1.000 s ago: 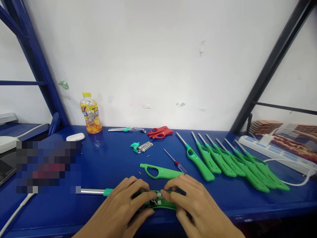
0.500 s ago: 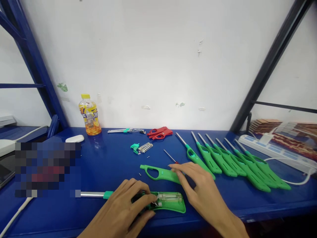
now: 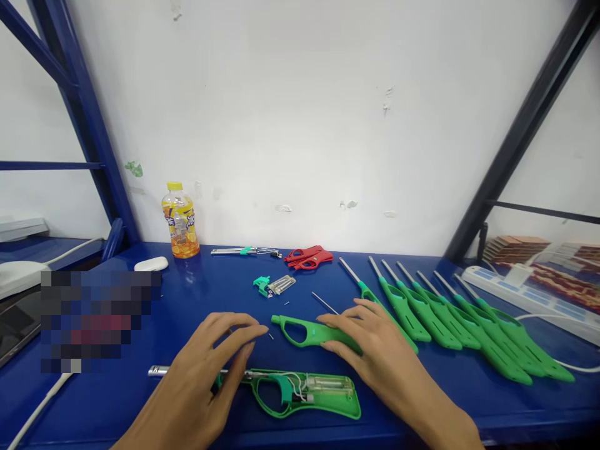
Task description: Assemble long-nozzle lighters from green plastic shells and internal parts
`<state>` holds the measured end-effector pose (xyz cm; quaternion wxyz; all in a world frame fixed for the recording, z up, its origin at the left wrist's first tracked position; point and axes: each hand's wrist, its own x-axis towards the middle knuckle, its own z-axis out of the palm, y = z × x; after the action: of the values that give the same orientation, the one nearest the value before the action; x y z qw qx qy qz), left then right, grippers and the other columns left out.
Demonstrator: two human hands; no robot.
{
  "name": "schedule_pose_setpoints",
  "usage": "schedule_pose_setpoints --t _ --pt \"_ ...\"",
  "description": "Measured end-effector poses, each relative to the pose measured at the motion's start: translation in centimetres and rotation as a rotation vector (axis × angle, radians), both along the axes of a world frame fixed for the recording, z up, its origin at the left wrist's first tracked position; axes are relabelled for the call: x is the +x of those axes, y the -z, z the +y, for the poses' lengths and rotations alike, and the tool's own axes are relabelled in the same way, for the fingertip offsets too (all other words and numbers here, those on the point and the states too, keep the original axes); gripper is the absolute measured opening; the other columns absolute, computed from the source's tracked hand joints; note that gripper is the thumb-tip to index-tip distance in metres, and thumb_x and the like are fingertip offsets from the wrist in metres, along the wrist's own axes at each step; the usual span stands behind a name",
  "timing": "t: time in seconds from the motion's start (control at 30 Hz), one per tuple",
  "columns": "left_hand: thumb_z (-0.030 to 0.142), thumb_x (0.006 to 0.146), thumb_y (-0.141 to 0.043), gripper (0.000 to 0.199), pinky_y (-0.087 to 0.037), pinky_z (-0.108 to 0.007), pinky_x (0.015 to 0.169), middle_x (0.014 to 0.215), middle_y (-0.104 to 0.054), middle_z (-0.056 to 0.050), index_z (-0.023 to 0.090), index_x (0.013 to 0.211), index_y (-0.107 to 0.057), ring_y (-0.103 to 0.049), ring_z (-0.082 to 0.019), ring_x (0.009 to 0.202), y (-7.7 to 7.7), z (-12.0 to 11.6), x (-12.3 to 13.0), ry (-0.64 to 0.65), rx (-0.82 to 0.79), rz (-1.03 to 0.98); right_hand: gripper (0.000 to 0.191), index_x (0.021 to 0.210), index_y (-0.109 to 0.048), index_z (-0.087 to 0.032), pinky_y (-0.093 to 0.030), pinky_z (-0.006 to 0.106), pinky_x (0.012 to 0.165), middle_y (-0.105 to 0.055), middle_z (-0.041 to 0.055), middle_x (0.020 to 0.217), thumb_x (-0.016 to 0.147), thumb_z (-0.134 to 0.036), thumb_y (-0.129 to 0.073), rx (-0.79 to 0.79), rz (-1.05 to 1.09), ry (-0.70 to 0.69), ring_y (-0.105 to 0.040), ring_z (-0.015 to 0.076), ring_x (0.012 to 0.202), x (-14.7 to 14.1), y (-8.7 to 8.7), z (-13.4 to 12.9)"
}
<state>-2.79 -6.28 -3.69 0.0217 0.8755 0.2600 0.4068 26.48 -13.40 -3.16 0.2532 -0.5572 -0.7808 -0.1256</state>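
Note:
An opened green gas lighter (image 3: 323, 406) lies near the front edge, with a clear fuel tank (image 3: 329, 385), white wires and a teal trigger (image 3: 282, 386) exposed inside. My left hand (image 3: 206, 369) hovers over its metal tube, thumb and fingers apart, with nothing seen between them. A small metal pin (image 3: 270, 336) lies just beyond those fingertips. Behind the opened lighter is the matching green shell half (image 3: 300, 332); my right hand (image 3: 375, 347) grips its wide end between thumb and fingers. A screwdriver (image 3: 324, 302) is partly hidden behind that hand.
Several assembled green lighters (image 3: 435, 319) are lined up at right, beside a white power strip (image 3: 520, 287). Red shell halves (image 3: 309, 257), a metal tube assembly (image 3: 244, 250), a teal part (image 3: 261, 285) and clear tanks (image 3: 282, 285) lie farther back. A drink bottle (image 3: 180, 225) stands at left.
My left hand has lifted off the opened lighter's inside and moved left, uncovering the trigger and wires. My right hand has closed around the loose green shell half.

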Motion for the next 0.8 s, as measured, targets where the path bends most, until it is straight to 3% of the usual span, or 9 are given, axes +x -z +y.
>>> schedule_pose_setpoints --t 0.17,0.3,0.43,0.57,0.8 --pt "0.033 0.114 -0.047 0.041 -0.06 -0.039 0.107 0.144 -0.063 -0.005 0.036 0.155 -0.051 -0.067 -0.023 0.127 -0.3 -0.1 0.0 -0.115 0.037 0.033 0.029 0.127 -0.068 -0.029 -0.047 0.057 0.111 -0.083 0.0016 0.1 0.1 -0.029 -0.078 0.115 0.031 -0.049 -0.076 0.0269 0.094 0.1 -1.2 -2.0" --pt "0.039 0.114 -0.047 0.051 -0.062 -0.046 0.106 0.15 -0.064 -0.005 0.036 0.164 -0.041 -0.068 -0.027 0.131 -0.4 -0.6 -0.4 -0.076 0.085 0.176 0.026 0.127 -0.069 -0.034 -0.051 0.052 0.109 -0.084 -0.0007 0.1 0.101 -0.037 -0.075 0.121 0.051 -0.134 -0.078 0.0257 0.091 -0.1 -1.7 -3.5" --pt "0.034 0.114 -0.046 0.045 -0.058 -0.04 0.111 0.144 -0.069 0.0 0.037 0.16 -0.047 -0.068 -0.021 0.131 0.2 -0.7 -1.4 -0.026 0.067 0.243 0.022 0.118 -0.072 -0.035 -0.053 0.047 0.112 -0.083 -0.0053 0.097 0.098 -0.037 -0.08 0.076 0.107 -0.18 -0.079 0.0211 0.085 -0.7 -2.0 -4.0" --pt "0.036 0.112 -0.055 0.041 -0.057 -0.037 0.113 0.138 -0.073 0.004 0.04 0.153 -0.055 -0.07 -0.02 0.128 1.3 -0.6 -2.5 -0.015 0.029 0.325 0.036 0.118 -0.072 -0.036 -0.048 0.04 0.121 -0.082 -0.0107 0.095 0.088 -0.027 -0.091 0.029 0.178 -0.221 -0.079 0.0162 0.085 -1.5 -2.0 -3.8" --pt "0.02 0.111 -0.053 0.042 -0.06 -0.026 0.104 0.134 -0.074 0.003 0.04 0.146 -0.064 -0.072 -0.019 0.121 1.7 0.0 -3.4 0.1 0.01 0.354 0.036 0.109 -0.076 -0.038 -0.042 0.039 0.124 -0.081 -0.0131 0.092 0.083 -0.022 -0.095 -0.066 0.27 -0.229 -0.079 0.0138 0.085 -2.2 -1.6 -3.4"
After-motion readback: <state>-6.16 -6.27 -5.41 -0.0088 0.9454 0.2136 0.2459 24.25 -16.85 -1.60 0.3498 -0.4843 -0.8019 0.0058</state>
